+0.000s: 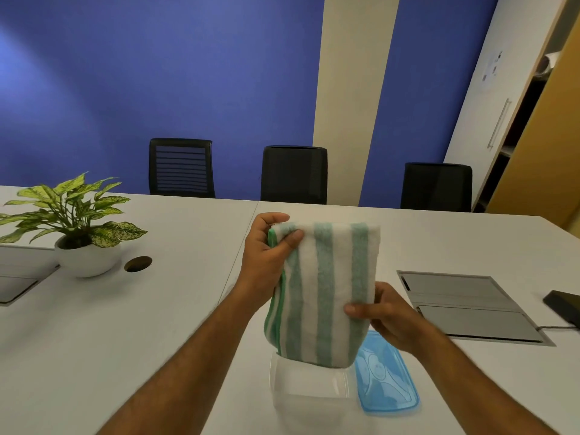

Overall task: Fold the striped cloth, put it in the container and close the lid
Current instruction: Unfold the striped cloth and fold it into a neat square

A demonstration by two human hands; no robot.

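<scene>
A folded green-and-white striped cloth (323,293) hangs upright in the air, held by both hands. My left hand (266,259) grips its upper left corner, thumb on the front. My right hand (386,318) pinches its right edge lower down. Directly below the cloth sits a clear plastic container (309,387) on the white table, its far part hidden by the cloth's lower end. A blue translucent lid (386,381) lies flat on the table just right of the container.
A potted plant (78,227) in a white bowl stands at the left, beside a round cable hole (138,264). A grey floor-box flap (464,306) is set into the table (157,309) at the right, with a black device (565,306) beyond it. Three black chairs line the far edge.
</scene>
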